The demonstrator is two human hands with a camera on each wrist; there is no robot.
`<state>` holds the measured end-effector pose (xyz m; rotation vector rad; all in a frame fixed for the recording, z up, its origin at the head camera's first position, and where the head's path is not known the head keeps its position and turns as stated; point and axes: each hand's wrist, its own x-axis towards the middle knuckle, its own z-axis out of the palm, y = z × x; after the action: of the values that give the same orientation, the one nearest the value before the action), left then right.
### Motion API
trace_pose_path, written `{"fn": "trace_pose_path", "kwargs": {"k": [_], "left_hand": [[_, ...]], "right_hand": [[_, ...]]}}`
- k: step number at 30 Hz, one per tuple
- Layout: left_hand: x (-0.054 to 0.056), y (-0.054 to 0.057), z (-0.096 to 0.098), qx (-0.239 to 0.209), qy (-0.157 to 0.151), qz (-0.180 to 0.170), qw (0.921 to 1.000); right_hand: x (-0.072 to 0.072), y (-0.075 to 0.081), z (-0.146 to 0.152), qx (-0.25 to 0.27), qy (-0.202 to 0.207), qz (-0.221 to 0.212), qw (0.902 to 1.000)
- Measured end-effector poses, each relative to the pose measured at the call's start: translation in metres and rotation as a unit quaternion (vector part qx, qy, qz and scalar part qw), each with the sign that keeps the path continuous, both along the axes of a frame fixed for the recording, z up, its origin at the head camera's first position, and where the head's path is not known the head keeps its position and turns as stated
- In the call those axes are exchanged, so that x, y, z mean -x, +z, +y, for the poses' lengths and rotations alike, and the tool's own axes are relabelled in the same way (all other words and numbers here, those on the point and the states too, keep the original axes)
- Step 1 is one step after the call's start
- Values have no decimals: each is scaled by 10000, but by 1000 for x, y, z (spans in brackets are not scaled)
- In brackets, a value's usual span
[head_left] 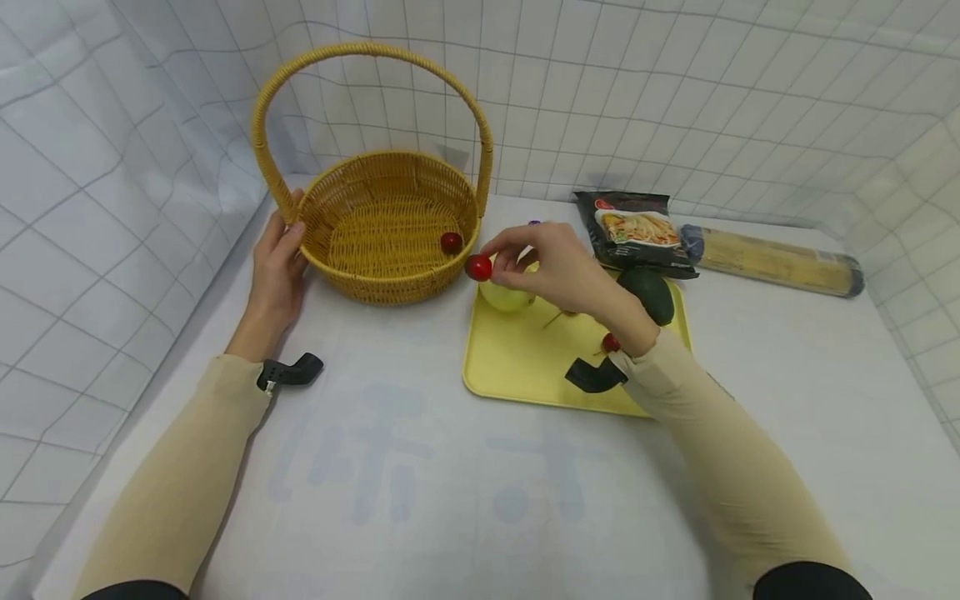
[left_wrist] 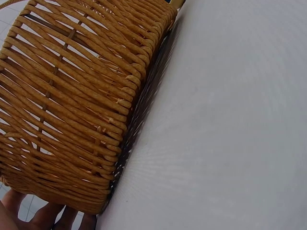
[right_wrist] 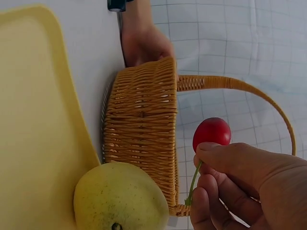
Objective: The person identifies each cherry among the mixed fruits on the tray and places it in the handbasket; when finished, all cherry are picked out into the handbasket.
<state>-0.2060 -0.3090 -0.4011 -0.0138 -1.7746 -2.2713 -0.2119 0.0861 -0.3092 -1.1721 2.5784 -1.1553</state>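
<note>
My right hand (head_left: 551, 262) pinches a red cherry (head_left: 478, 267) between thumb and fingers, just outside the basket's right rim. In the right wrist view the green stem of this cherry (right_wrist: 212, 132) hangs beside the fingers. My left hand (head_left: 279, 262) grips the left rim of the wicker basket (head_left: 382, 287), the thumb at the rim near the foot of the tall handle. Another cherry (head_left: 451, 243) lies inside the basket at the right. Below my right hand, a yellow-green, pear-like fruit (right_wrist: 120, 196) sits on the yellow tray (head_left: 525, 379), partly hidden in the head view.
On the tray, a dark green avocado (head_left: 648, 293) and a cherry (head_left: 611, 342) lie near my right wrist. A black noodle packet (head_left: 637, 233) and a long pack of pale yellow sticks (head_left: 772, 258) lie behind. White grid-patterned sheeting (head_left: 600, 92) stands around the table.
</note>
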Motion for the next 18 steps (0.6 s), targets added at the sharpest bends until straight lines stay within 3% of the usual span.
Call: {"fn": "trace_pose_path", "kwargs": {"k": [11, 18], "left_hand": [[-4, 3, -1, 196, 64, -72, 9998], [-1, 2, 1, -34, 5, -32, 10000]], "right_hand": [[31, 15, -57, -310, -209, 117, 9992], [40, 13, -80, -391, -570, 363, 9969]]}}
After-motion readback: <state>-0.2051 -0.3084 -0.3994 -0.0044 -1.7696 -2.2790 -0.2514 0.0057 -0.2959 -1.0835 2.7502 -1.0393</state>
